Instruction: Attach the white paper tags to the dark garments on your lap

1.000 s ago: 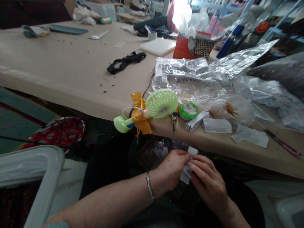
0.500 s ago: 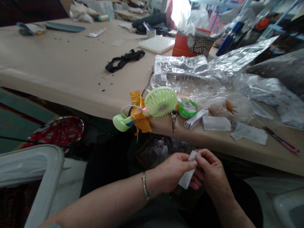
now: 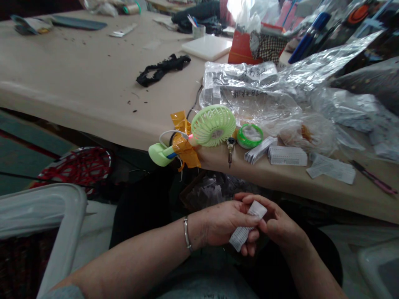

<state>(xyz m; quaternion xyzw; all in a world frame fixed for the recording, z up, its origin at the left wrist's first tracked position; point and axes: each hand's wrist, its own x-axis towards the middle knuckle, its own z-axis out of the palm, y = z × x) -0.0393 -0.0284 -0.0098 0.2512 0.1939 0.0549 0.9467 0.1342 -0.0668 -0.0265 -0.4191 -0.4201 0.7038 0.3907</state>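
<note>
The label (image 3: 239,237) is over the lap, in front of the table (image 3: 102,83); in this view, a narrow gap separates the hands from the near edge. The left hand (image 3: 222,224) pinches the label's middle under the thumb, so the lower end sticks out. The right hand (image 3: 280,227) curls beside the upper end; whether it grips, I cannot tell. Beyond, a pointed tool (image 3: 230,153) faces the edge, beside the fan (image 3: 213,125).
</note>
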